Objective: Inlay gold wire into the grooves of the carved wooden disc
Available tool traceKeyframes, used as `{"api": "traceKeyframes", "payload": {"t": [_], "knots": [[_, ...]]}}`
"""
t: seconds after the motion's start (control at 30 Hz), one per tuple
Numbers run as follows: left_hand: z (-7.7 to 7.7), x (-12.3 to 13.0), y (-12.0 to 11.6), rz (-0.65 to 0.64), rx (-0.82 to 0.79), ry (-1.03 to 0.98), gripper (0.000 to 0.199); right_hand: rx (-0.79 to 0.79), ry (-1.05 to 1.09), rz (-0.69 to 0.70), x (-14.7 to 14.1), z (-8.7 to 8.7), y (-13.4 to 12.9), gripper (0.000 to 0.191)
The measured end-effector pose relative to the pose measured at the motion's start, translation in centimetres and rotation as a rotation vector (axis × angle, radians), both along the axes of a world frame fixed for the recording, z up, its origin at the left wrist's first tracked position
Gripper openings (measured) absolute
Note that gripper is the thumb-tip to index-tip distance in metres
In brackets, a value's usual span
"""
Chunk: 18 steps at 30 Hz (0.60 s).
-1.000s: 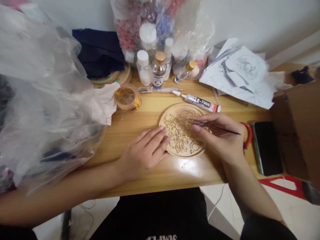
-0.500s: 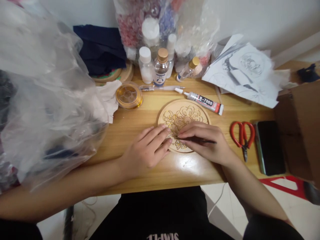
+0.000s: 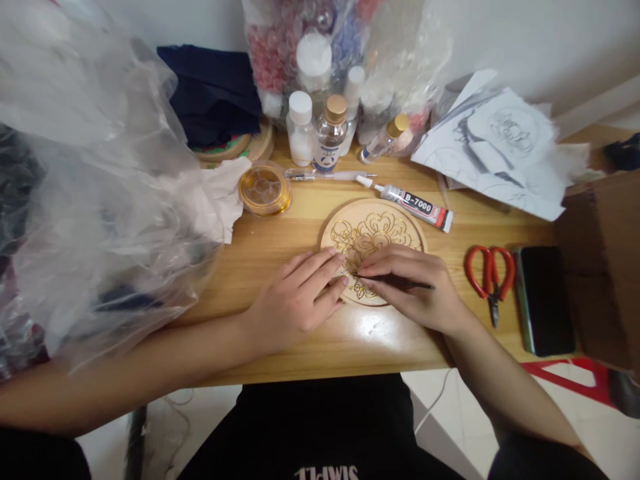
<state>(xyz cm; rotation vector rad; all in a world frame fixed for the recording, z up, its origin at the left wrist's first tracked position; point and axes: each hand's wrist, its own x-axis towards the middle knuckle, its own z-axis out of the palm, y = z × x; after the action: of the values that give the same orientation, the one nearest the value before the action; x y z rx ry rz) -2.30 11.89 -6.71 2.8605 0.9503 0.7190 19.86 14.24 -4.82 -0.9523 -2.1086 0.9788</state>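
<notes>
Thumb + fingers of R hand (image 3: 420, 283) are clamped tog. on thin dark tool (image 3: 424, 285), tip down at wooden disc (image 3: 370, 207), which lies flat just beyond & partly under the hand. L hand (image 3: 303, 297) is spread loosely, palm down, fingertips on disc's near-L edge; nothing seen gripped in it.

Handling, as a guess: disc prob. light, stiff, not v. slippery; best held by bare rim, w/ fingers off the pattern. Gold wire (image 3: 342, 224) looks thin, bendy, easy to dent or lift. Tool prob. light; hold mid-shaft, as now.

Looks: disc round, pale, smooth, w/ raised rim; floral outlines, partly bright gold, others brownish. Tool's exact type unclear.

Further out: glue tube (image 3: 420, 205), "B-7000", lies beyond R hand, near disc; pen (image 3: 325, 176) & wire spool (image 3: 264, 189) beyond L hand, bottles (image 3: 301, 133) behind pen. Red-handled pliers (image 3: 494, 290) sit R of R hand, phone (image 3: 545, 300) just past them; papers (image 3: 500, 147) far beyond, to R.
</notes>
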Motion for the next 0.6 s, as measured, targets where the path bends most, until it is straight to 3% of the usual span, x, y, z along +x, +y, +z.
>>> {"api": "traceKeyframes", "payload": {"t": [0.6], "knots": [[0.3, 0.0, 0.2, -0.015, -0.096, -0.004, 0.026, 0.000, -0.041, -0.193, -1.2, 0.2, -1.7, 0.012]]}}
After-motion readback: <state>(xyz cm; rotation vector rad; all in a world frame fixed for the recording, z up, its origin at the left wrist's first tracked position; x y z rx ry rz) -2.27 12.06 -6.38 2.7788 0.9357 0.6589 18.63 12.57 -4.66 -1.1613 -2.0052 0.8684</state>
